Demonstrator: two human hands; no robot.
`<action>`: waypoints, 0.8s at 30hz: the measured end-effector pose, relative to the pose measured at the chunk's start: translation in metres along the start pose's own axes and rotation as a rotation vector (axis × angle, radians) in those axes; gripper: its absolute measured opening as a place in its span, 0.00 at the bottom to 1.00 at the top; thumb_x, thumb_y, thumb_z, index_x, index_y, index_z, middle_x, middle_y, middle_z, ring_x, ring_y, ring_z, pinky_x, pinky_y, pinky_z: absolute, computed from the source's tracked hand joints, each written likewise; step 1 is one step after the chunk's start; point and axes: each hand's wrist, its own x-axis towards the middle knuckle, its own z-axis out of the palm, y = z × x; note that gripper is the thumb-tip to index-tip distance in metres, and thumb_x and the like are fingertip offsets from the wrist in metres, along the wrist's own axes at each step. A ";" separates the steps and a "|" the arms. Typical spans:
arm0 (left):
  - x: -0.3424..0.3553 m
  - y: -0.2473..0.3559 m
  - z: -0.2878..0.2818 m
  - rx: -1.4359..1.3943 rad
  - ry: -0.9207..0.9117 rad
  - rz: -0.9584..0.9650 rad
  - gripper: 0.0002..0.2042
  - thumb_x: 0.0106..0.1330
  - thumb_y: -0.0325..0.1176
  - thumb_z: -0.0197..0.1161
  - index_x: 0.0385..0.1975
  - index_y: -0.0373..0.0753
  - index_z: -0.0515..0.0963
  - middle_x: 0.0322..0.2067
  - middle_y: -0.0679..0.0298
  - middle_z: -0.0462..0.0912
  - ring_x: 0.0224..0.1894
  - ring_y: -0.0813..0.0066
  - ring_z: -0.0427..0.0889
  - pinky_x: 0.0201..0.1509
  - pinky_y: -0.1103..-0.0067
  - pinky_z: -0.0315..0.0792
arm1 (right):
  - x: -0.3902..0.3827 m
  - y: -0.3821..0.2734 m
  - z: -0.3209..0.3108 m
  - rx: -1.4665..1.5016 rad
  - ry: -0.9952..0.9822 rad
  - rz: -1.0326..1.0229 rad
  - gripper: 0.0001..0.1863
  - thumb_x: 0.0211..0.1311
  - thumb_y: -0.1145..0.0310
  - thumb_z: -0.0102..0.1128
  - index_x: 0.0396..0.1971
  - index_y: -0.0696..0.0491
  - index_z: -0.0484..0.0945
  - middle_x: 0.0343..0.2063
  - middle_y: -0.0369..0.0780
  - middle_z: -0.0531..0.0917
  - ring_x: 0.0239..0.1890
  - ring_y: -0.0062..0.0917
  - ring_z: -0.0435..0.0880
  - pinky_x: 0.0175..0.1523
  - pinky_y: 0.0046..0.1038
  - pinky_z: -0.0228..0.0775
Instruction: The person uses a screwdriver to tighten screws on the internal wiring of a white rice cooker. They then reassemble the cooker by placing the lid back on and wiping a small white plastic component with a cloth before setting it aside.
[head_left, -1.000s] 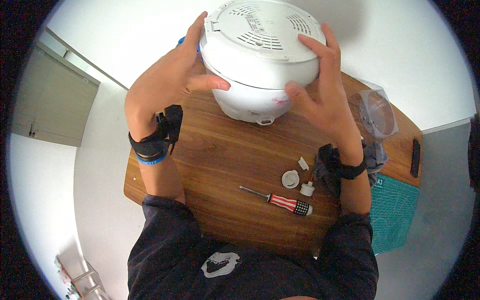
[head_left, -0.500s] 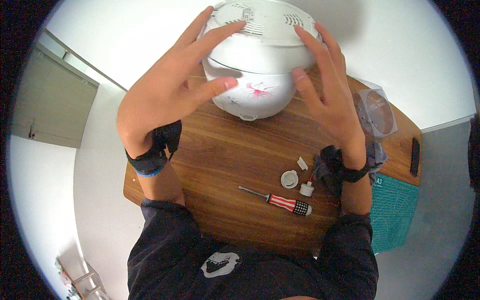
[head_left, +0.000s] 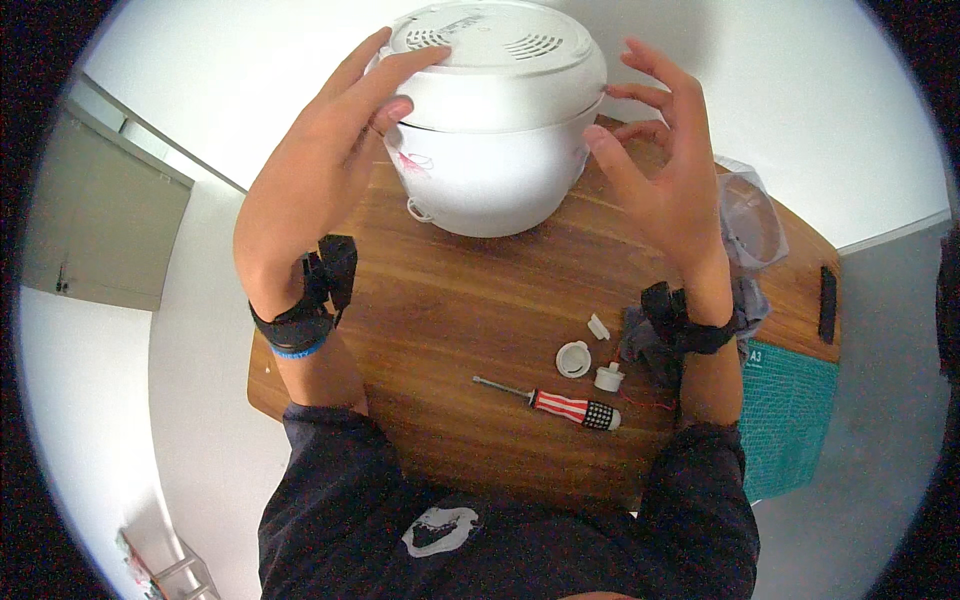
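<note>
A white rice cooker [head_left: 490, 185] with a pink flower print stands upside down at the far side of the table, its vented base [head_left: 490, 42] facing up. My left hand [head_left: 325, 150] grips its left edge, fingers reaching over the base and thumb against the side. By the right side is my right hand [head_left: 665, 150], open with curved, spread fingers; a fingertip or two may touch the wall. Nearer me lie a screwdriver [head_left: 560, 404] with a striped handle, a round white cap [head_left: 573, 359], a white plug-like part [head_left: 609, 377] with a red wire, and a small white piece [head_left: 598, 327].
A grey cloth [head_left: 645, 340] lies under my right wrist. Beyond it are a clear plastic container [head_left: 752, 225] and a black bar [head_left: 828, 305]. A green cutting mat [head_left: 790, 420] covers the table's right corner. The wooden table [head_left: 440, 300] meets a white wall behind.
The rice cooker has turned, its flower print and small loop moving left, and it sits slightly further left. My left hand went along with it; my right hand's fingers came off the base.
</note>
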 end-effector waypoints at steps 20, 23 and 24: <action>0.002 -0.001 0.016 -0.101 0.002 -0.173 0.28 0.84 0.50 0.60 0.79 0.47 0.70 0.78 0.34 0.65 0.80 0.35 0.67 0.79 0.58 0.68 | 0.028 0.021 -0.026 -0.235 -0.233 -0.172 0.41 0.62 0.70 0.78 0.76 0.38 0.76 0.77 0.40 0.75 0.77 0.40 0.74 0.78 0.40 0.69; 0.005 -0.004 0.015 -0.050 -0.009 -0.079 0.26 0.87 0.46 0.56 0.80 0.46 0.69 0.78 0.38 0.67 0.83 0.38 0.63 0.81 0.59 0.65 | 0.028 0.018 -0.029 -0.239 -0.234 -0.196 0.38 0.63 0.72 0.77 0.74 0.39 0.79 0.74 0.40 0.77 0.74 0.40 0.77 0.78 0.38 0.70; 0.005 -0.005 0.015 -0.036 -0.007 -0.070 0.25 0.88 0.45 0.55 0.80 0.46 0.69 0.78 0.39 0.69 0.83 0.39 0.62 0.82 0.59 0.64 | 0.029 0.018 -0.030 -0.237 -0.234 -0.209 0.37 0.63 0.73 0.76 0.74 0.39 0.79 0.73 0.40 0.78 0.73 0.40 0.78 0.77 0.38 0.71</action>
